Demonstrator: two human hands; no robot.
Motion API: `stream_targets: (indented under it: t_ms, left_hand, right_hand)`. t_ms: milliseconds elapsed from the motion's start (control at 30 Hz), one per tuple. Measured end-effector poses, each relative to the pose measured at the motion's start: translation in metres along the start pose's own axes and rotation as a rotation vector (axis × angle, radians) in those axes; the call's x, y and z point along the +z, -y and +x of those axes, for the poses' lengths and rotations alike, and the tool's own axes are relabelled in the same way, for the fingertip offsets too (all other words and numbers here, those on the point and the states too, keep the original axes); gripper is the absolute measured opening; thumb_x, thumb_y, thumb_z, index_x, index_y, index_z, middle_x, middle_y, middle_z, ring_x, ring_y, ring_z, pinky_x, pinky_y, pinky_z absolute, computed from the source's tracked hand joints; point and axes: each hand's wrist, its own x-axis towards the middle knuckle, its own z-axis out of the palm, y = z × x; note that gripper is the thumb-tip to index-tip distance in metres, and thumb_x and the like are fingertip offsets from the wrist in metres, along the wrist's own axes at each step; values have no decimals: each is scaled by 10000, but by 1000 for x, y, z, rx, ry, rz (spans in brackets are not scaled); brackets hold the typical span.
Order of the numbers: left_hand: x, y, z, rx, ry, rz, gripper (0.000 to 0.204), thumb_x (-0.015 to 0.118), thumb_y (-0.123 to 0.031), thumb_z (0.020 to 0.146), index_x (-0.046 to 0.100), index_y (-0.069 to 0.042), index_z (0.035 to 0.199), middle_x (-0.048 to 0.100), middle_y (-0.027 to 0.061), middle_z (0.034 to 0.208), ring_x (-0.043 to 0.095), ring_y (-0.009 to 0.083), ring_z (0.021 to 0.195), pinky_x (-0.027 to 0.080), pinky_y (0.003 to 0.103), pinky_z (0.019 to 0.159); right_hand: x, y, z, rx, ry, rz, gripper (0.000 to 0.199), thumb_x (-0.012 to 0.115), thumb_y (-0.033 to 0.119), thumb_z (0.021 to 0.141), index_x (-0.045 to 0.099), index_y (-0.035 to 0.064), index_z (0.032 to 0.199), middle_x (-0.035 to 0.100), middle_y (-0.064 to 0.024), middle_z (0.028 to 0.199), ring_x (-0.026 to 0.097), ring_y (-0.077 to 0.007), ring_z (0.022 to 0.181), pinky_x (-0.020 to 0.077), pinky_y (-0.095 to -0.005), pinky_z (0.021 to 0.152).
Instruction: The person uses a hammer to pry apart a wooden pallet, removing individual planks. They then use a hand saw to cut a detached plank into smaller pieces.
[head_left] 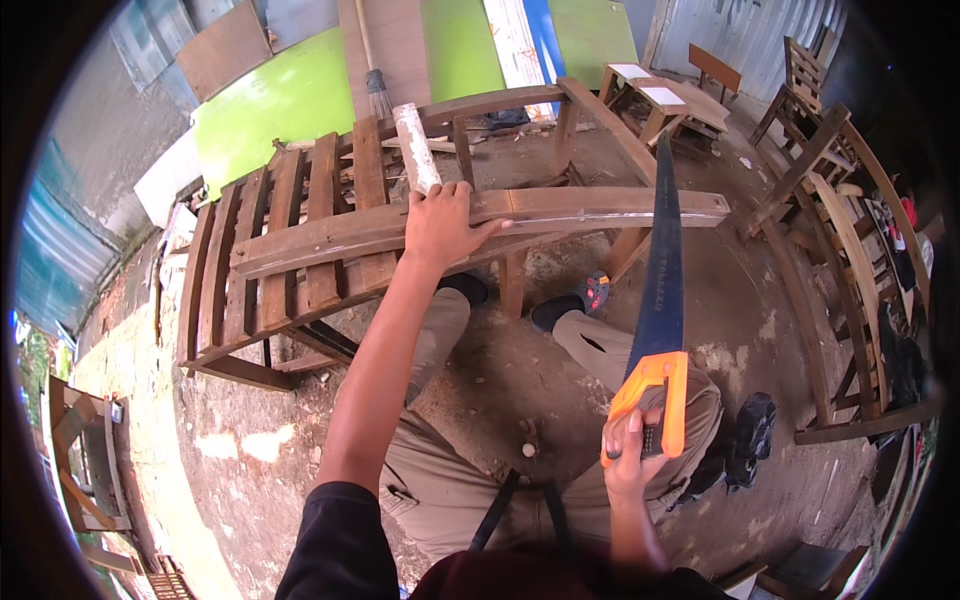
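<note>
My left hand [441, 226] presses down on a long brown wooden beam [580, 206], its fingers wrapped over the top edge. The beam lies across a slatted wooden bench frame [290, 240], with its right end sticking out past the frame. My right hand [632, 455] grips the orange handle of a handsaw [665, 260]. The dark blade points up and away, crossing the picture close to the beam's right end; whether it touches the wood I cannot tell. A short board with flaking white paint [415, 148] rests on the frame just beyond my left hand.
Another wooden frame [820, 300] stands on the right. A small wooden table [690, 105] and a chair [800, 85] are at the far right. A broom [376, 80] leans against boards at the back. A black plastic bag [750, 430] lies beside my right leg.
</note>
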Motion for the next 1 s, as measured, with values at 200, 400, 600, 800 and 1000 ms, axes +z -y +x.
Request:
stream_targets:
  t_ms: [200, 400, 600, 800, 1000]
  left_hand:
    - [11, -20, -14, -17, -110, 63, 741, 621, -716, 811, 609, -21, 1066, 619, 100, 971, 601, 269, 1001, 411, 467, 915]
    - [9, -10, -16, -69, -255, 33, 750, 632, -728, 794, 625, -16, 1030, 629, 94, 1005, 581, 273, 1003, 377, 441, 916]
    - [-24, -2, 8, -165, -166, -67, 842, 651, -738, 781, 630, 29, 1129, 681, 206, 1046, 628, 344, 1048, 421, 495, 913]
    - [-29, 3, 21, -238, -68, -75, 843, 667, -744, 762, 651, 33, 1088, 697, 202, 1042, 660, 359, 1049, 507, 464, 925]
    - [14, 22, 11, -151, -24, 71, 828, 716, -737, 716, 643, 17, 1050, 704, 173, 962, 695, 323, 965, 540, 445, 874]
  right_hand:
    - [-17, -4, -30, -64, -60, -11, 101, 547, -2, 950, 491, -13, 1033, 519, -34, 673, 446, -76, 482, 385, -234, 442]
    - [-32, -27, -45, -112, 17, -156, 102, 608, -11, 904, 509, -17, 882, 539, -29, 651, 492, -79, 493, 374, -237, 465]
    - [-35, -28, -44, -80, 59, -244, 121, 647, 36, 881, 544, -10, 838, 580, -42, 670, 516, -88, 519, 377, -254, 476]
    - [-27, -18, -38, -119, 136, -284, 126, 630, 10, 903, 519, 3, 843, 557, -42, 671, 492, -83, 518, 387, -253, 475]
    - [2, -4, -26, 51, 246, -143, 70, 576, -38, 942, 515, -5, 937, 529, -39, 719, 512, -96, 515, 442, -269, 455]
